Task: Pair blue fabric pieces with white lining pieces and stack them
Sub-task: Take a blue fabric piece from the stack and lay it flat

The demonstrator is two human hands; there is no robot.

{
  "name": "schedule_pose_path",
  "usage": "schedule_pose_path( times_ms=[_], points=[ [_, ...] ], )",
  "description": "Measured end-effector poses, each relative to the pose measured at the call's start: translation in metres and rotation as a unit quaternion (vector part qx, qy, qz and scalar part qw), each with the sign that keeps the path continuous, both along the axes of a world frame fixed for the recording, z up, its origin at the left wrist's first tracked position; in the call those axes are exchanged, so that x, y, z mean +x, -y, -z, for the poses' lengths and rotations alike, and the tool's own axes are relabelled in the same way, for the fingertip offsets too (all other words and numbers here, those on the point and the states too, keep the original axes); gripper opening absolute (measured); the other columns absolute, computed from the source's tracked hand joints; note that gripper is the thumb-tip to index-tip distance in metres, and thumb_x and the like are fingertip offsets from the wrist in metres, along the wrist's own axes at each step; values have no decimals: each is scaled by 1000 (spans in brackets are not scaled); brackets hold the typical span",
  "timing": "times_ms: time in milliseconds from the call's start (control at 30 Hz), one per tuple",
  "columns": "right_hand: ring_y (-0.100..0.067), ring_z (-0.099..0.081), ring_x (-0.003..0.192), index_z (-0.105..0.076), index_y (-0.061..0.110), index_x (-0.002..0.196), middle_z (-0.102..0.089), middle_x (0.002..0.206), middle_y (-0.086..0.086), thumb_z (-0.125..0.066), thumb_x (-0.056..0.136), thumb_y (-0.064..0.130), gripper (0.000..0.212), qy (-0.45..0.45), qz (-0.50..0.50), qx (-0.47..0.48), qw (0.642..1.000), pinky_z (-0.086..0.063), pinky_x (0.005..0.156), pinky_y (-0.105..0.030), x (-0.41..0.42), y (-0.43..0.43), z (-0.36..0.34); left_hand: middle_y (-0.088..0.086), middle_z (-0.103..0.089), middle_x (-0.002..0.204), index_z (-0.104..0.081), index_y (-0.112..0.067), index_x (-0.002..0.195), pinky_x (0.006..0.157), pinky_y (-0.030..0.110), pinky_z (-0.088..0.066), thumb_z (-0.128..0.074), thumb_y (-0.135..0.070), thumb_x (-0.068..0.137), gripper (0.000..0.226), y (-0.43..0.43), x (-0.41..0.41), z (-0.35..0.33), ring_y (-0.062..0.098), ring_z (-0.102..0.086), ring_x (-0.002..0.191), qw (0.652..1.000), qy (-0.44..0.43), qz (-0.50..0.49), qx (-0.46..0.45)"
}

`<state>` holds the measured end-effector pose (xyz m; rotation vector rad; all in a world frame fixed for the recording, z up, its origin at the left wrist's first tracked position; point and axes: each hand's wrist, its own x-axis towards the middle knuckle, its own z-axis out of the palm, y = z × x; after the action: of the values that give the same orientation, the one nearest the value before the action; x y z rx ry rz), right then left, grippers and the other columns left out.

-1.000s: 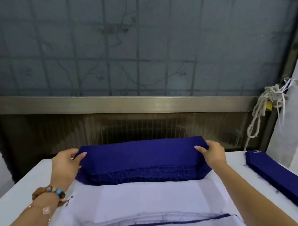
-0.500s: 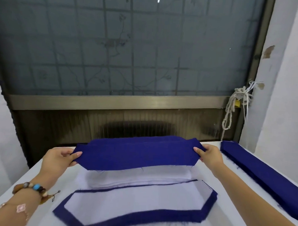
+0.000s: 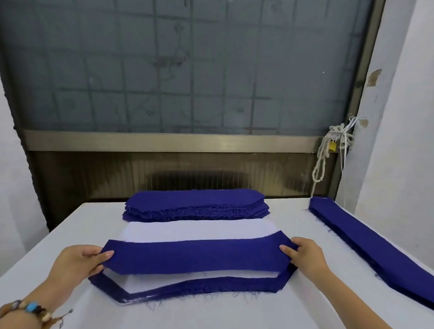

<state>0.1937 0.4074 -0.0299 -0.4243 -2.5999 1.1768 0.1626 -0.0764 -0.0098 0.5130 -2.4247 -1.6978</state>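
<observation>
Left hand [image 3: 77, 260] and right hand [image 3: 306, 256] pinch the ends of a blue fabric piece [image 3: 195, 258] — held just above the near paired stack [image 3: 206, 285] on the white table [image 3: 230, 317].

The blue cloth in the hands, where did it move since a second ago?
The blue piece, pinched at its ends by the left hand and right hand, was lifted off the far blue stack and brought toward the person; it now hangs over the near paired stack. Neither hand let go. The far blue stack, white lining pile and long blue strips stayed put.
</observation>
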Motion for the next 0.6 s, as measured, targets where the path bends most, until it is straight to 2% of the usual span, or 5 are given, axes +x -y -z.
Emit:
schedule_pose_path(
  times_ms=[133, 200, 367, 500, 600],
  points=[
    [-11, -40, 50, -58, 15, 62, -45, 48, 8, -69, 88, 20, 29, -28, 13, 1, 1000, -30, 48, -16, 9, 3, 12, 13, -68, 63, -71, 3, 76, 44, 20, -50, -74, -4, 81, 10, 2, 9, 22, 19, -57, 53, 1000, 12, 10, 11],
    [-10, -39, 50, -55, 20, 60, -43, 47, 9, -68, 88, 19, 31, -49, 20, 3, 999, -30, 48, -18, 11, 6, 16, 13, -70, 63, -73, 1, 77, 42, 14, -48, -74, -6, 82, 8, 3, 13, 32, 21, -60, 57, 1000, 0, 21, 9],
    [-12, -43, 52, -58, 22, 64, -47, 51, 8, -68, 87, 20, 26, -80, 39, -4, 996, -34, 51, -22, 12, 9, 25, 10, -72, 67, -73, -11, 82, 64, 34, -55, -78, -15, 81, 7, 5, 15, 40, 32, -68, 69, 999, -32, 11, -29],
    [-17, -49, 57, -66, 18, 71, -53, 57, 0, -68, 88, 22, 17, -72, 51, -37, 995, -39, 54, -26, 8, 7, 23, 3, -70, 60, -71, -20, 81, 58, 23, -52, -79, -20, 79, 8, 1, 18, 39, 25, -67, 56, 994, -75, 2, -84],
    [-18, -53, 59, -67, 16, 74, -55, 58, -2, -68, 88, 21, 15, -69, 62, -41, 995, -40, 55, -26, 6, 7, 23, 1, -69, 57, -69, -21, 82, 56, 26, -49, -78, -21, 80, 9, -4, 19, 37, 24, -66, 58, 991, -83, -6, -103]
  ],
)
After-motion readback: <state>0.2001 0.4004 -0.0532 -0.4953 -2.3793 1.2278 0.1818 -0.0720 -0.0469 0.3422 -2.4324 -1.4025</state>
